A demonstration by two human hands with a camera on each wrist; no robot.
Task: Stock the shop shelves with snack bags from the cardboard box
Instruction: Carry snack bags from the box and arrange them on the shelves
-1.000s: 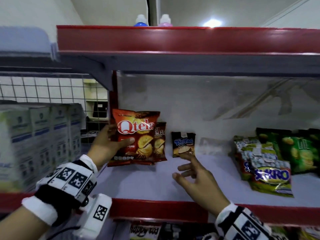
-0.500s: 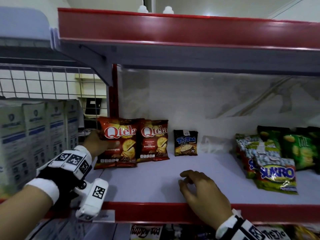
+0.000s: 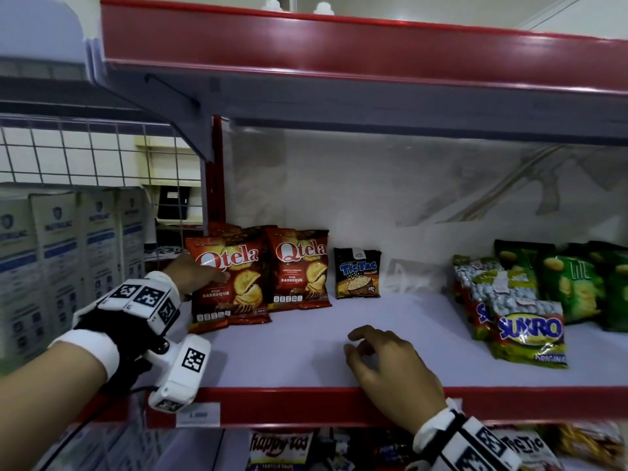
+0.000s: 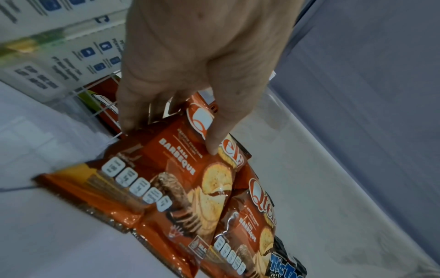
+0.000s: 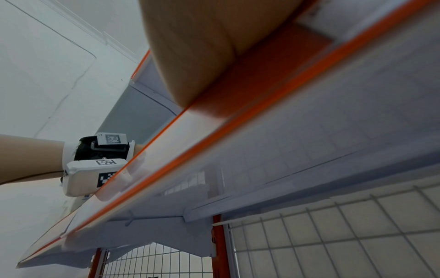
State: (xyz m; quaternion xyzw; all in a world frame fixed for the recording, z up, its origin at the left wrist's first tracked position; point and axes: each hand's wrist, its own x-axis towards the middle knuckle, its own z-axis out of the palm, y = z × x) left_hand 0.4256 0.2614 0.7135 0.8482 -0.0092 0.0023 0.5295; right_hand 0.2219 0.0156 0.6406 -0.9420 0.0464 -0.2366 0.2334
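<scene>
My left hand (image 3: 204, 275) grips a red Qtela barbeque bag (image 3: 234, 287) standing at the left end of the shelf (image 3: 306, 338). In the left wrist view the thumb lies on the front of this bag (image 4: 166, 184) and the fingers (image 4: 128, 120) curl behind its top. A second Qtela bag (image 3: 299, 270) stands right beside it, touching. Further right is a small black TicTac bag (image 3: 356, 273). My right hand (image 3: 367, 345) rests on the shelf's front part, fingers loosely curled, holding nothing. No cardboard box is in view.
Sukro peanut bags (image 3: 530, 331) and green snack bags (image 3: 577, 283) fill the shelf's right end. White cartons (image 3: 68, 249) stand behind a wire grid (image 3: 85, 151) on the left. A red-edged shelf (image 3: 339, 45) hangs overhead. More bags (image 3: 278, 447) lie on the shelf below.
My left hand carried the Qtela bag left and down onto the shelf beside the other Qtela bag. My right hand dropped to the shelf's front and curled its fingers.
</scene>
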